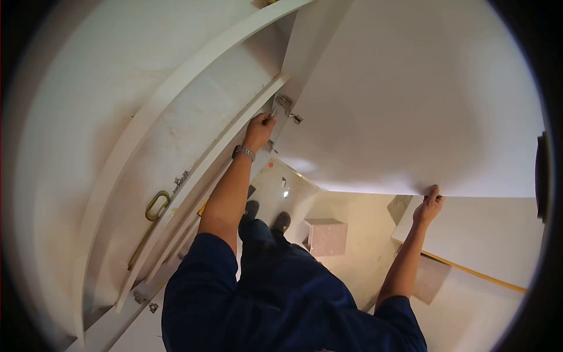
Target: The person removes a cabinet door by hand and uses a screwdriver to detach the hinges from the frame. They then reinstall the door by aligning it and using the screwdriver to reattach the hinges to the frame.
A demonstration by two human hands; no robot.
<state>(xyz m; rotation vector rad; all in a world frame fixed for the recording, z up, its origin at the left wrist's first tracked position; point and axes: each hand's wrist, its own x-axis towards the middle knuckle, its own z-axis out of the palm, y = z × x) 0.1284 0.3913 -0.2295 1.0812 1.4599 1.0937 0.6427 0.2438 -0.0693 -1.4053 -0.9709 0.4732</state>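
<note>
Your left hand point(258, 134), upper centre of the frame, is clenched round a slim tool point(274, 110), thin shaft pointing up at the metal hinge point(284, 104). Can't tell if the tip touches it. Hinge sits at the left edge of the big white panel point(410, 105), which fills the upper right. A second hinge point(272, 146) is lower down, near your left wrist.

Your right hand point(430, 209), right of centre, has the panel's lower edge pinched: one digit shows over the face, the other fingers are mostly hidden.

Markings: watch point(244, 153) on your left wrist, metal band, dial not readable from here. Any print on the olive loop-handled tool point(157, 205), left of centre, is too small to read. It lies beside a pale shelf board point(202, 164), with loose hardware point(180, 179) near its handle.

Floor, lower centre: your dark shoes point(282, 221), pinkish box point(327, 237) just right of them, small red spot point(271, 165) above. Lower right: white board point(481, 234) with a yellow edge strip point(475, 271). Lower left: more hinge hardware point(145, 300).
</note>
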